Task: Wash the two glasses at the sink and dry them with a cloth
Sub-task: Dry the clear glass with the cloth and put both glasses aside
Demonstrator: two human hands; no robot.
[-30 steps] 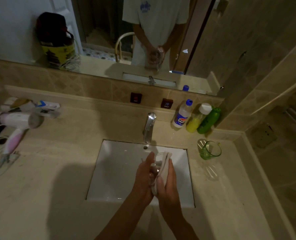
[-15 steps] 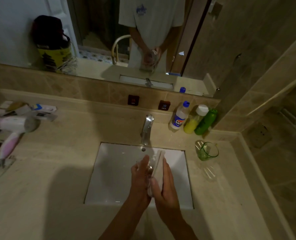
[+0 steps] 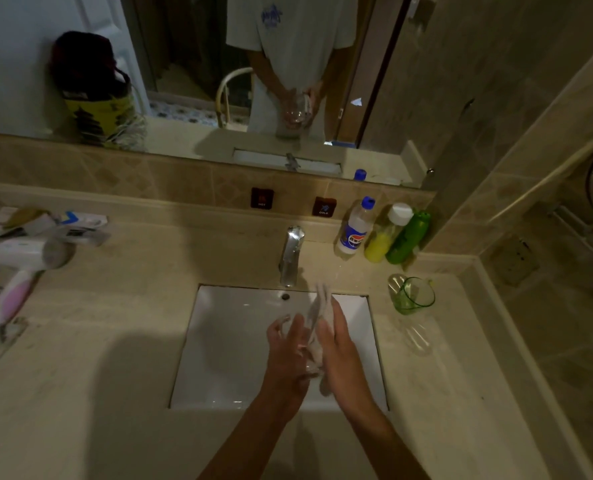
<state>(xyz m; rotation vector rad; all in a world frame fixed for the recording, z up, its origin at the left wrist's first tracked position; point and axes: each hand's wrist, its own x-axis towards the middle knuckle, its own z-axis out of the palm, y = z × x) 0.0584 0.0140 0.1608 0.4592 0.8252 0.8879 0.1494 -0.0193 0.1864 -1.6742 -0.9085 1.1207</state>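
Clear glass [image 3: 307, 344] held over the sink [image 3: 239, 341], being dried with the cloth [image 3: 317, 310].

Left of the sink on the tabletop [image 3: 115, 323] lies a hair dryer [image 3: 21, 258]. Over the basin, in front of the tap [image 3: 290, 254], the left hand [image 3: 284, 355] cups the glass with fingers curled round its side, while the right hand [image 3: 338, 348] presses the pale cloth against it, fingers fairly straight along the fabric. Right of the sink, a green glass [image 3: 413, 295] stands on the tabletop in front of three bottles [image 3: 383, 230]. The step in hand looks like drying the first glass; next it wants turning so the cloth reaches all round, then setting down. I cannot tell whether the green one is washed yet.
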